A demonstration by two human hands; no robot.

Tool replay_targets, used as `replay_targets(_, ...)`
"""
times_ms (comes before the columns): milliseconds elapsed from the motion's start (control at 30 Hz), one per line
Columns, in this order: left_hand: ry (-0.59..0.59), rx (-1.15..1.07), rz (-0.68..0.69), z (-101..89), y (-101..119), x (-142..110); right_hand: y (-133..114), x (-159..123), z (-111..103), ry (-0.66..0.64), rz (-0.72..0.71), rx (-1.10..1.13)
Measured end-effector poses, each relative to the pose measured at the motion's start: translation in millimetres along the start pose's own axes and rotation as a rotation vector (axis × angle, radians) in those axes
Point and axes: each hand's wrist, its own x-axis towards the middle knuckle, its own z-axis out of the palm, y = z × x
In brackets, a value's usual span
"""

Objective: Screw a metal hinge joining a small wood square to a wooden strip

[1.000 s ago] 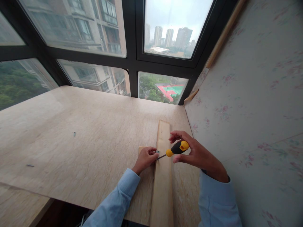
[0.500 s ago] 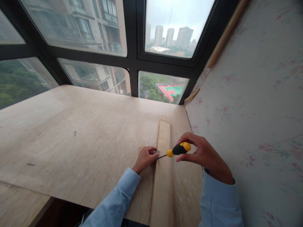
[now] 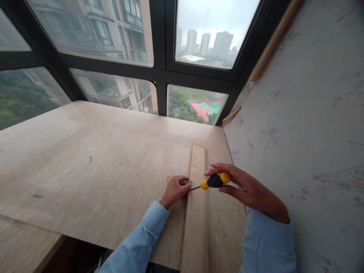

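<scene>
1. A pale, straight-edged wooden plank (image 3: 196,223) is laid on the beige, marble-patterned counter (image 3: 122,151), running from its near edge toward the far right corner, by the flower-patterned wall (image 3: 301,132).
2. A screwdriver with a yellow-and-black handle (image 3: 217,180) is held tilted over the plank, its thin metal shaft (image 3: 196,188) angled down to the plank's left edge.
3. The handle is loosely kept in the right hand (image 3: 247,185), which is about half open: fingers are stretched above, the thumb below.
4. The right hand has just been drawn slightly outward and its fingers opened out, while the shaft's tip is kept in place; little turning force appears to be applied in this pose.
5. The left hand (image 3: 175,190) is nearly closed, a small silver metal piece (image 3: 190,182) apparently pinched at its fingertips, just beside the tip. A short wooden piece (image 3: 170,178) is partly covered by it.
6. Two small metal screws are seen: one (image 3: 90,159) left of the counter's middle, another (image 3: 37,196) toward its near left edge.
</scene>
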Motion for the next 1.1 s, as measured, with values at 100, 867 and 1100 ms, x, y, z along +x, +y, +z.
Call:
replay_targets(100,0.001,-0.003,-0.004,-0.2,0,0,-1,9,3,0.126,-0.007,-0.168)
replay_targets(867,0.001,-0.012,-0.012,0.4,-1,1,0,18,8,0.256,-0.027,-0.320)
replay_targets(1100,0.001,-0.013,-0.011,0.3,-1,0,6,19,13,0.185,0.004,-0.249)
